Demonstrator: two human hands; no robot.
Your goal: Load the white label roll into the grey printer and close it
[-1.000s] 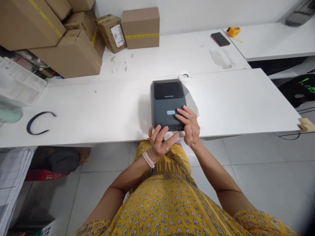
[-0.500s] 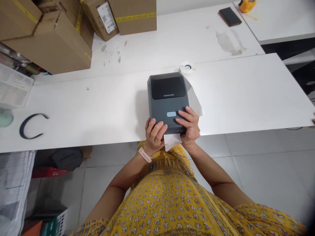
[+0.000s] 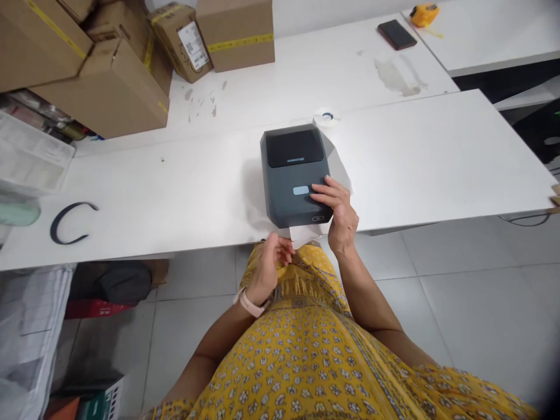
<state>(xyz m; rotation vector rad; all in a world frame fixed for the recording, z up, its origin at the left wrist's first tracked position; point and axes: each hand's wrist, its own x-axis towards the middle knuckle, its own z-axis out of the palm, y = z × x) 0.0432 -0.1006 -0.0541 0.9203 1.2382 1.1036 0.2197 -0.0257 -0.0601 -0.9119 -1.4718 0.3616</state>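
A dark grey label printer [image 3: 284, 204] with a black lid and a light-blue button lies at the table's front edge. White label paper [image 3: 301, 234] sticks out of its near side and hangs past the edge. My right hand [image 3: 341, 216] grips the printer's near right side, fingers on its top beside the button; the thumb is hidden. Off the printer, my left hand [image 3: 271, 259] is just left of the paper, its fingers loosely bent and apart. Whether the fingertips touch the paper, I cannot tell.
Behind the printer lies a white label roll [image 3: 327, 116]. Cardboard boxes [image 3: 118, 87] stand at the back left, near a clear plastic case [image 3: 35, 157]. A black headband [image 3: 65, 224] rests on the left. At the back right are a phone [image 3: 396, 35] and a yellow tape measure [image 3: 424, 14].
My left hand has let go of the printer's near left corner and moved down beside the paper. My right hand stays on the printer. The view has shifted slightly.
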